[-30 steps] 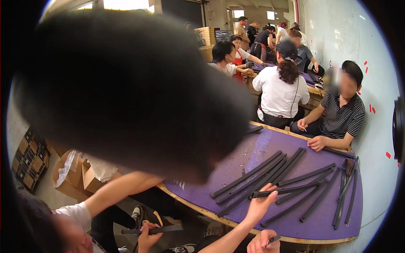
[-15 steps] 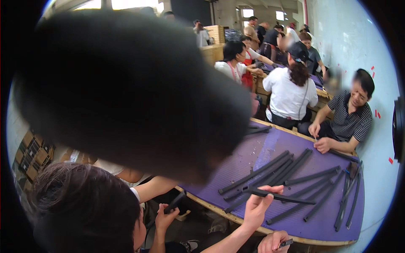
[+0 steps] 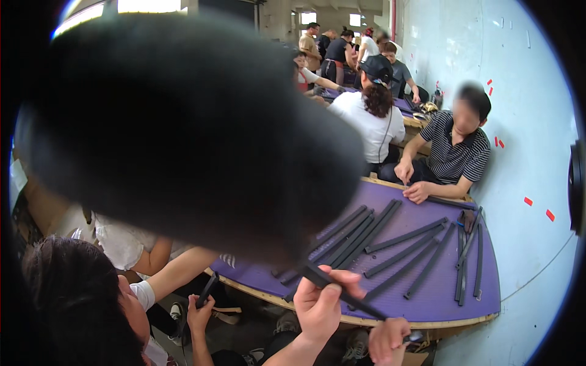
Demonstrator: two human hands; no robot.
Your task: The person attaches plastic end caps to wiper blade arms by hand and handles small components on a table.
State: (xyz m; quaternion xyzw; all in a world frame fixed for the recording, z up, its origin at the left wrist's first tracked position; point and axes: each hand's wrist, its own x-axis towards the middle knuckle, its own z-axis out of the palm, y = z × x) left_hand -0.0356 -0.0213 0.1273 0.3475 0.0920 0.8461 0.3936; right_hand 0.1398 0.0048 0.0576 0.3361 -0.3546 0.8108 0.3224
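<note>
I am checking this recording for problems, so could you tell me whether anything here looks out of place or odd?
Yes: a large blurred dark shape very close to the camera covers most of the upper left, hiding part of the purple table. The dark strips lie loosely fanned, not aligned. The left hand holds one strip normally.

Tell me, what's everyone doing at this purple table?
The person wearing the camera holds a long black strip in the left hand, raised over the near edge of the purple table; the right hand sits lower, gripping something small I can't make out. More black strips lie spread over the table. Across it, a person in a striped shirt works on one with both hands. A large dark blur hides much of the left side.
</note>
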